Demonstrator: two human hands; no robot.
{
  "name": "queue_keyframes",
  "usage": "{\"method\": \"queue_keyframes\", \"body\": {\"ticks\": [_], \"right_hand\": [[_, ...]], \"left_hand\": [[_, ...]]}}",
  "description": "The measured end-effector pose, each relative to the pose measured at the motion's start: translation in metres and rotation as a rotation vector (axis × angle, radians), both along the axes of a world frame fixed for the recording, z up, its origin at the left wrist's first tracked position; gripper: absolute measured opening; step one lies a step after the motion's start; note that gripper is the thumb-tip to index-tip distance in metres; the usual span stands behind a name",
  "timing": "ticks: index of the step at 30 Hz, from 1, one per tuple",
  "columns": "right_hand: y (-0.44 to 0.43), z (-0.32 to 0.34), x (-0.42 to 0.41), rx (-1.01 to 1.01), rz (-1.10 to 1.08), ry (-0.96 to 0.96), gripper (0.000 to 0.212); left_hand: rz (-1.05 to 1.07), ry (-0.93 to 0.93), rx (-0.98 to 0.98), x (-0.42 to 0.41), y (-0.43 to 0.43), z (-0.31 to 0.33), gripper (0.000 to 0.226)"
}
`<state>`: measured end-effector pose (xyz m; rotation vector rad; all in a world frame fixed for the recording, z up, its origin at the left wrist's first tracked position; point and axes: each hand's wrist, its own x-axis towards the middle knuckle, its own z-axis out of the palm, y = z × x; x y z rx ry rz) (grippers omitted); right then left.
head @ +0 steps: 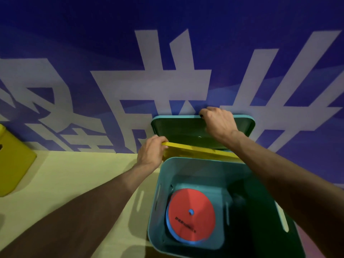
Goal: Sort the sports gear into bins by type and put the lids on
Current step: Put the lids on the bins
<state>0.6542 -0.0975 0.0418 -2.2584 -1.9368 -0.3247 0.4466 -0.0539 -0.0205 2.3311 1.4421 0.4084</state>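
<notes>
Reaching forward with both bare arms, the person works at the far side of an open teal plastic bin (186, 162) with slotted walls. It stands on a pale yellow surface (74, 174), close to a blue wall banner (149, 81) printed with big white characters. On the bin's floor lies a round red flat disc (189, 211) with a small blue centre hole, and a blue edge shows beneath its rim.

The right hand (218, 121) grips a teal rounded-rectangle lid (178, 129), its fingers curled over the top edge. The lid stands tilted beyond the bin, against the banner, with its dark inner face turned toward me.

The left hand (151, 152) grips the left end of a long yellow plastic edge (197, 150), fingers hooked over the top. That yellow piece lies between the teal bin's far rim and the lid. I cannot tell whether it is a lid or the rim of another bin.

Well off to the left stands a yellow plastic box (14, 161), partly cut off at the side.
</notes>
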Motion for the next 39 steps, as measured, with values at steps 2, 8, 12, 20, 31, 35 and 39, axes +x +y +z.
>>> {"method": "queue_keyframes", "body": {"ticks": [2,8,12,20,31,35,39], "right_hand": [[-0.001,0.003,0.001,0.032,-0.006,0.034,0.027],[-0.005,0.018,0.000,0.109,-0.027,0.110,0.029],[-0.009,0.034,-0.004,0.186,-0.047,0.158,0.028],[-0.019,0.092,-0.019,0.385,-0.058,0.123,0.033],[-0.078,0.179,-0.081,0.484,0.012,-0.035,0.039],[-0.110,0.191,-0.109,0.447,0.049,-0.074,0.030],[-0.139,0.189,-0.139,0.360,-0.063,0.111,0.022]], "left_hand": [[0.024,-0.037,0.015,-0.001,0.001,0.002,0.022],[0.151,-0.225,-0.270,-0.003,0.016,0.006,0.045],[0.260,-0.396,-0.319,-0.003,0.013,0.022,0.039],[0.345,-1.171,-0.933,-0.016,0.010,0.109,0.064],[0.277,-1.645,-1.403,-0.081,-0.027,0.214,0.063],[0.243,-1.765,-1.306,-0.118,-0.053,0.237,0.043],[0.256,-1.513,-1.086,-0.150,-0.073,0.238,0.036]]}}
